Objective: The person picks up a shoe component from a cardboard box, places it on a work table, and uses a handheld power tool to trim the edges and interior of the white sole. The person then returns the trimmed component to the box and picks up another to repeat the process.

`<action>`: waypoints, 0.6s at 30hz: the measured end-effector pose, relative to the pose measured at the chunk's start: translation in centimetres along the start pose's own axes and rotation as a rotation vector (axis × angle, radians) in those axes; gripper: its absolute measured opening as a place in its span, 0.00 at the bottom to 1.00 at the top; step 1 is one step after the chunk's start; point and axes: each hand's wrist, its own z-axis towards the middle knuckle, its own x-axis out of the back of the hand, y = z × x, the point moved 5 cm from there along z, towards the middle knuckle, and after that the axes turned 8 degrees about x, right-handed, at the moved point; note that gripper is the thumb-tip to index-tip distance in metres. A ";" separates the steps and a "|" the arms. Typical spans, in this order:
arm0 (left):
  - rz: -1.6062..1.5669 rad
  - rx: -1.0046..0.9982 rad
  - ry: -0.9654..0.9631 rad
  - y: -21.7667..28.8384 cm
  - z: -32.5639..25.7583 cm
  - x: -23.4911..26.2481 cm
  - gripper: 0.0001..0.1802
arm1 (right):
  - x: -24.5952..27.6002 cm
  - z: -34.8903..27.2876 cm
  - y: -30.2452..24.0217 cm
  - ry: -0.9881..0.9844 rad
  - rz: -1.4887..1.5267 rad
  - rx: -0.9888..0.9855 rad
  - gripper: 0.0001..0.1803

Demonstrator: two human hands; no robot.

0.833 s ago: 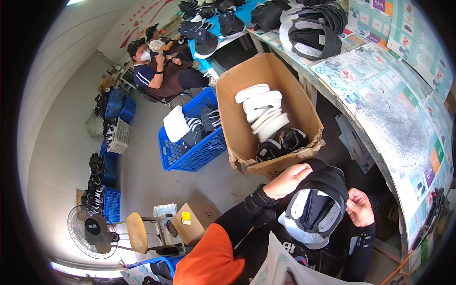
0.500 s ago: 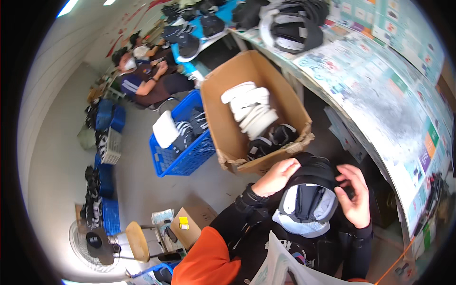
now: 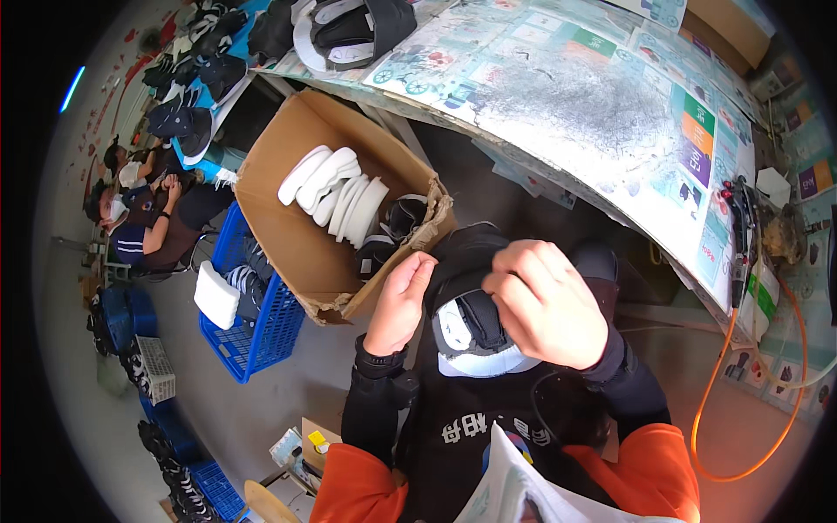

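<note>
holding a black padded headgear piece (image 3: 475, 301) close in front of your chest, both hands on it. your right hand (image 3: 549, 301) is curled over its top right side, fingers bent and closed around the black edge, knuckles toward the camera. your left hand (image 3: 403, 301) presses flat-ish on its left side, fingers only partly bent, thumb side against the shell; can't tell if it really grips or just steadies. the piece shows a black inner pad and a white rim at its lower edge, opening facing up at you. black sleeves and orange cloth below, plus a white sheet (image 3: 523, 488) at the bottom edge.

just past your left hand sits an open cardboard box (image 3: 288, 235), torn at its near corner, with a row of white foam pads (image 3: 336, 187) stacked on edge and a few black pieces at its right end. left of the box a blue plastic crate (image 3: 253, 336) holds more white and black parts. to your right an orange cable (image 3: 750, 436) loops over the floor. beyond, a long worktable (image 3: 593, 105) covered with printed sheets, worn grey in the middle, with black and white gear (image 3: 353, 26) piled at its far end. far left, two seated people (image 3: 144, 209) in masks.
</note>
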 end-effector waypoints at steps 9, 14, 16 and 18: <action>0.170 -0.256 -0.079 3.7 -0.7 -1.7 0.10 | -1.6 -0.4 1.0 0.055 -0.268 -0.132 0.33; -0.310 -0.274 -0.023 4.3 1.5 2.9 0.18 | 0.8 -2.8 5.2 0.256 -0.156 -0.409 0.22; -0.436 -0.253 -0.127 2.8 2.1 4.4 0.19 | 1.8 -3.2 7.1 0.317 -0.128 -0.545 0.15; -0.477 -0.288 -0.189 1.5 1.2 3.3 0.22 | 1.6 -3.5 8.0 0.274 -0.024 -0.687 0.15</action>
